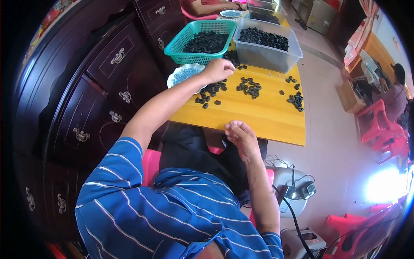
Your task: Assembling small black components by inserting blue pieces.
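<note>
On the yellow wooden desk [258, 114], our left hand [217, 70] curls loosely over the small black ring-shaped parts [211, 91] while our right hand [241, 136] pinches one near the desk's edge; we should probably gather few at once.

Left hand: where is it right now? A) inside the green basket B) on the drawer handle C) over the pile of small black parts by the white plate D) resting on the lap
C: the left hand reaches onto the yellow table, over the black parts beside the white plate.
</note>
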Demonstrator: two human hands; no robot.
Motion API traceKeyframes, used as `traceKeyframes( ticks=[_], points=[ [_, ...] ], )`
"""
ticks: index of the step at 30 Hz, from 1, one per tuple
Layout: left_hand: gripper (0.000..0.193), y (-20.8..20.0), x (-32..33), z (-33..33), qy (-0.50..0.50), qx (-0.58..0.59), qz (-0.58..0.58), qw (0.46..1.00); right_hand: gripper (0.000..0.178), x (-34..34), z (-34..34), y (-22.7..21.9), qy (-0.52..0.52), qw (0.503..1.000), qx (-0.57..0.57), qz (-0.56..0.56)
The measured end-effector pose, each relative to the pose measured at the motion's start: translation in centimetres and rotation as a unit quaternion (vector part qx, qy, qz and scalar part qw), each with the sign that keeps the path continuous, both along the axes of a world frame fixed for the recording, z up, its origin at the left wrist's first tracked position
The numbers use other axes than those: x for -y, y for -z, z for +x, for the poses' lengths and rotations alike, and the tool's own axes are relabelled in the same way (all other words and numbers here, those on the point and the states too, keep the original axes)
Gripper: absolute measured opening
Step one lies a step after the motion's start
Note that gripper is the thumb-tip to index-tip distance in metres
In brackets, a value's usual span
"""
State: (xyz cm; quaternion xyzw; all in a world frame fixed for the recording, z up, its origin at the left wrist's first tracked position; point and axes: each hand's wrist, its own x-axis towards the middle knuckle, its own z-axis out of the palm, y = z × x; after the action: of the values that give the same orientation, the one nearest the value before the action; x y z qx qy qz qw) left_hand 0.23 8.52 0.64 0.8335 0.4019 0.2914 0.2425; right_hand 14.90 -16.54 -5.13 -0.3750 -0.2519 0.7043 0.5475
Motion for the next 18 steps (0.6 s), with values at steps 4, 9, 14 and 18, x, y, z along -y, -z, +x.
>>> traceKeyframes(
  ticks=[4, 9, 14, 18],
  points=[
    [0.020, 1.2, 0.1, 3.7, 0.018, -0.066, 0.094, 0.993, 0.017, -0.1, 0.0, 0.2, -0.001, 1.000, 0.005, 0.003],
    [0.032, 1.5, -0.8, 9.3, 0.032, -0.157, 0.164, 0.973, 0.016, 0.0, -0.3, 0.0, -0.006, 1.000, 0.018, 0.021],
    [0.042, 2.2, -1.1, 14.0, 0.061, -0.232, 0.122, 0.963, 0.016, -0.2, -0.5, 0.2, -0.003, 0.999, 0.019, 0.037],
    [0.043, 3.4, -3.1, 15.7, 0.058, -0.278, 0.138, 0.949, 0.014, -0.4, -0.7, -0.2, -0.013, 0.999, 0.008, 0.032]
  ],
)
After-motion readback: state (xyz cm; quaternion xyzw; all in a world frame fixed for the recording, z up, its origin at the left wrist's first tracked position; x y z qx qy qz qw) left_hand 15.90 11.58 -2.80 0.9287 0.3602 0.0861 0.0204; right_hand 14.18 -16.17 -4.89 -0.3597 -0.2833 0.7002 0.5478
